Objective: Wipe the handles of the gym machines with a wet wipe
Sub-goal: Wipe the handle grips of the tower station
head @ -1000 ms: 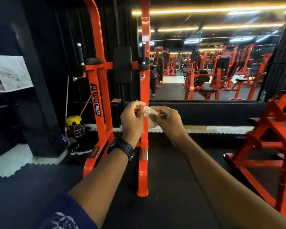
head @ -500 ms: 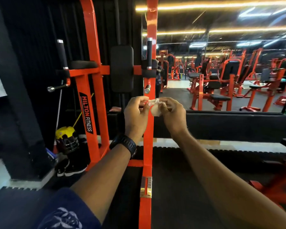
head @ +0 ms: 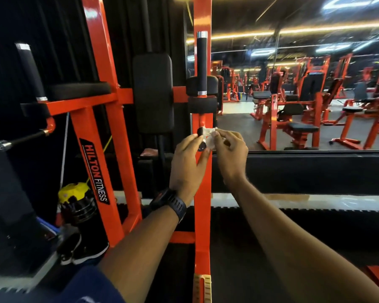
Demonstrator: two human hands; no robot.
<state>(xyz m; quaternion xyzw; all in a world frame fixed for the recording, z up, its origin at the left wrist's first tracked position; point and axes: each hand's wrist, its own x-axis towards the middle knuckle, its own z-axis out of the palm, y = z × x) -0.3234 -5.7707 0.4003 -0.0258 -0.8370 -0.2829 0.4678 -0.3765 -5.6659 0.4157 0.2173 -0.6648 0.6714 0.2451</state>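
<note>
The person has stepped close to the orange machine (head: 90, 127), and the wipe (head: 210, 137), a second ago only fingered in mid-air, now meets the short handle (head: 202, 146) on the right post. The right hand (head: 230, 149) pinches the wipe. The left hand (head: 189, 158) seems curled round the handle's near end, so wiping looks about to begin

Head-worn camera faced an orange gym frame (head: 202, 193) from close in, looking forward and slightly down.
A single wide-angle view was taken from the person's own head; both forearms ran up from the bottom edge to mid-frame, near the lens; there the left hand (head: 187, 165) gripped a short handle (head: 201, 146) and the right hand (head: 230, 154) pinched the wipe (head: 210, 138); rows of machines (head: 293, 110) lay well beyond, upper right.
</note>
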